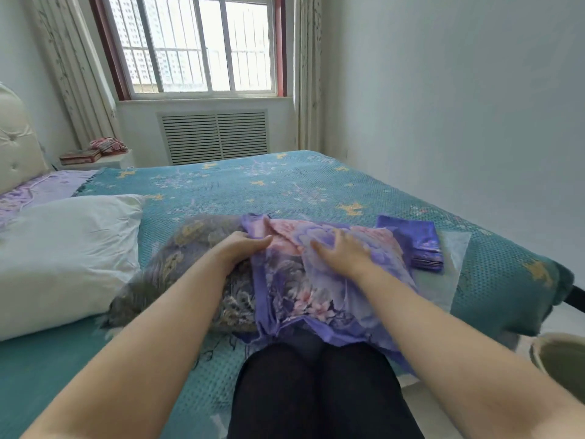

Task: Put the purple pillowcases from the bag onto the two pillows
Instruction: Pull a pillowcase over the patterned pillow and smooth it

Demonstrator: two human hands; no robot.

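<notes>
A grey patterned pillow (190,245) lies on the bed in front of me, its right half inside a purple floral pillowcase (304,289). My left hand (240,248) grips the pillowcase's open edge where it meets the pillow. My right hand (343,253) lies flat on top of the covered part, fingers straight. A second white pillow (69,248) rests to the left. A folded purple pillowcase (418,245) sits on a clear plastic bag (452,264) to the right.
The teal bedspread (285,185) covers the bed. A padded headboard (15,144) stands at far left, with a nightstand (104,160) holding books. A pale bin (560,359) stands on the floor at lower right. My dark-clothed legs (316,391) meet the bed edge.
</notes>
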